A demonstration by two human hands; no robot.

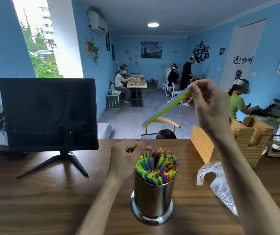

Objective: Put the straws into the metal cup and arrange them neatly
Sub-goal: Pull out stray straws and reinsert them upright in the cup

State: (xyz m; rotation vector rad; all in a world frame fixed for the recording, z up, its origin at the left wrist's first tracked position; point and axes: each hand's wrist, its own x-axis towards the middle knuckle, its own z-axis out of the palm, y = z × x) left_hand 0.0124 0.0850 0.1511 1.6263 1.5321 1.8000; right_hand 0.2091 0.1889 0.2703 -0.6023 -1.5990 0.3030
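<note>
A person's right hand [207, 102], raised well above a wooden counter [51, 197], pinches the upper end of a few blue, yellow and green straws [167, 107] between thumb and fingertips; the straws slant down and to the left, their lower ends hanging free in the air above and behind the cup. The left hand [127, 158] sits low beside the cup's far left side, fingers curled, with the thumb touching the tops of the straws packed there; whether it actually grips any cannot be told.

The metal cup [152, 200] stands upright on the counter near its front edge, between the two forearms, crammed with a bundle of many-coloured straws [158, 165] that fan out above its rim. Just to the right of the cup lies a crumpled clear plastic bag [220, 184]. A dark monitor [49, 114] on a stand occupies the counter's left, and a wooden holder [234, 141] sits at right. Beyond, people are at tables in a blue-walled room.
</note>
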